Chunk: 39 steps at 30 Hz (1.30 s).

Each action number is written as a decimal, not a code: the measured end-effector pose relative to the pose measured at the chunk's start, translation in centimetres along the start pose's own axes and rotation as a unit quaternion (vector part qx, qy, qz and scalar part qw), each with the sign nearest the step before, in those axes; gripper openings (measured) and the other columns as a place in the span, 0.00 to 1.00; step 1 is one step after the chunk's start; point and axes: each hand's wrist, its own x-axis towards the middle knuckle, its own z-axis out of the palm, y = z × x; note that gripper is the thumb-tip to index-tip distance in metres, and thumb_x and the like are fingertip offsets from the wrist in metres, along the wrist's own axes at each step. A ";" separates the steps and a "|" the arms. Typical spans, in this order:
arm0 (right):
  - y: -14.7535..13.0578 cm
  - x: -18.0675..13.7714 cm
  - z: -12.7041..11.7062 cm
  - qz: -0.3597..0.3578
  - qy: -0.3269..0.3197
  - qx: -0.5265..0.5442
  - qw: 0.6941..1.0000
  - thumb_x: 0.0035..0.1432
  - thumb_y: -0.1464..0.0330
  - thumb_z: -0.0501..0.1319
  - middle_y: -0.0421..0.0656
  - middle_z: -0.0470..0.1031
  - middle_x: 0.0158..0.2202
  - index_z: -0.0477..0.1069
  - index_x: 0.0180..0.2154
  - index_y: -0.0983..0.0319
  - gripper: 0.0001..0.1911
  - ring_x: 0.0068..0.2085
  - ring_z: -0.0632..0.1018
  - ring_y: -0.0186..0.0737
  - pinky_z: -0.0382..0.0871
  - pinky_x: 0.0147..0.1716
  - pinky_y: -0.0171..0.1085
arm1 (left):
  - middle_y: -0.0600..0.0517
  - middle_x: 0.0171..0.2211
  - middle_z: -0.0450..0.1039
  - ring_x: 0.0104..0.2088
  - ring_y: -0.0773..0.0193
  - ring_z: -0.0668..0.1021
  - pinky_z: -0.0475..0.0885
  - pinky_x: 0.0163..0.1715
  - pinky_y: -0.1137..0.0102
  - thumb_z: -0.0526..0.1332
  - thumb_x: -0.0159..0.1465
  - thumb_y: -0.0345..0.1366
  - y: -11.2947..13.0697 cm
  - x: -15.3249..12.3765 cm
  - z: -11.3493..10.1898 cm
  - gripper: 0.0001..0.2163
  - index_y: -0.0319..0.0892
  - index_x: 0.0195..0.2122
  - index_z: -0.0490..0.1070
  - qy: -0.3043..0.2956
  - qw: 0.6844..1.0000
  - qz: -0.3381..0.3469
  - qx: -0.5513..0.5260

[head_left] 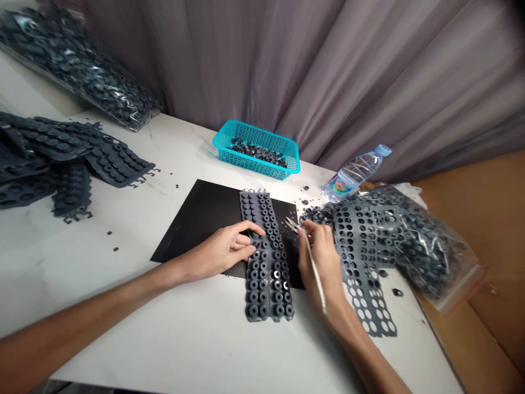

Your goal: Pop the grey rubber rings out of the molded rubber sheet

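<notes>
A dark grey moulded rubber sheet [254,273] with rows of round, holed parts lies lengthwise over a black mat [197,219]. My left hand [225,249] is at its left edge, thumb and forefinger bent onto the sheet near its middle. My right hand [322,257] is closed around a pair of metal tweezers [315,268]. Their pointed tips are apart, over the mat just right of the sheet, with nothing visible between them. A punched-out rubber sheet [363,257] full of round holes lies right of my right hand.
A turquoise basket [256,167] with small dark parts stands at the back. Loose parts, a water bottle [356,169] and a plastic bag of parts [430,257] are at right. More rubber sheets [115,158] and a large filled bag [82,65] occupy the left.
</notes>
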 end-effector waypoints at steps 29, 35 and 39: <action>-1.6 -0.3 -2.6 -0.116 -0.204 0.215 0.948 0.72 0.65 0.61 0.40 0.78 0.36 0.73 0.47 0.59 0.06 0.33 0.77 0.35 0.72 0.34 0.33 | 0.56 0.31 0.71 0.35 0.64 0.77 0.74 0.44 0.67 0.64 0.70 0.40 -0.5 0.2 0.7 0.16 0.43 0.57 0.72 0.077 0.993 0.069 0.051; -0.8 -0.7 -0.6 -0.194 -0.173 0.180 0.949 0.72 0.66 0.61 0.41 0.77 0.38 0.71 0.48 0.59 0.06 0.34 0.78 0.35 0.71 0.34 0.32 | 0.48 0.48 0.81 0.50 0.57 0.83 0.75 0.55 0.63 0.65 0.70 0.37 -0.4 0.3 0.3 0.15 0.43 0.57 0.71 0.039 0.997 0.060 -0.019; -0.8 -0.6 -0.4 -0.200 -0.177 0.173 0.948 0.73 0.65 0.60 0.42 0.78 0.39 0.71 0.49 0.59 0.06 0.35 0.79 0.35 0.71 0.33 0.32 | 0.48 0.50 0.82 0.52 0.55 0.83 0.75 0.56 0.62 0.65 0.69 0.37 -0.5 0.5 0.2 0.14 0.43 0.55 0.73 0.036 0.997 0.060 -0.023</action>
